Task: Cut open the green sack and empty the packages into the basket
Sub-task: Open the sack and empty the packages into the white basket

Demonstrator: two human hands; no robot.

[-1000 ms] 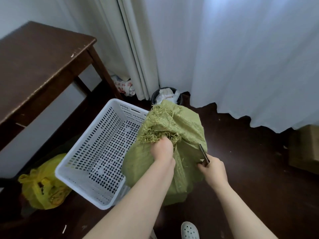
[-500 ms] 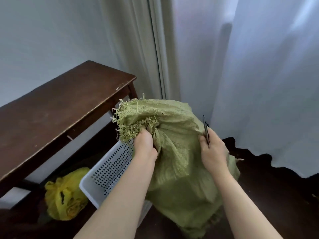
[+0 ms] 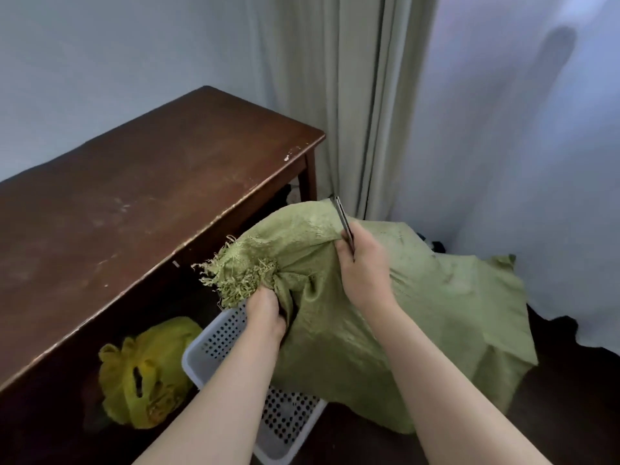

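The left hand (image 3: 265, 310) is gripping the green sack (image 3: 385, 313) just below its frayed end, fingers curled tight into the bunched weave. Loose green threads are fanning out above the knuckles toward the table. The right hand (image 3: 364, 263) is curling round a thin dark tool (image 3: 343, 219), blade or closed scissors, cannot tell which. It is also pinching a fold of the sack's fabric against the tool, whose tip is pointing up and away past the top of the sack. The sack is hanging lifted between both hands, its body sagging down and to the right. Its lower part is draping over the white perforated basket (image 3: 214, 340) and hiding most of it; whether the sack's bottom is touching the dark floor (image 3: 570, 414) cannot be told. The basket is sitting low beside the table, only its near-left corner and a strip of holed base showing around the left forearm. A yellow plastic bag (image 3: 147, 370) is lying just to the basket's left, under the edge of the brown wooden table (image 3: 134, 203), which is standing along the pale wall. A grey-green curtain (image 3: 352, 95) is hanging behind the sack, with a sheer white curtain (image 3: 520, 129) to its right reaching the floor.
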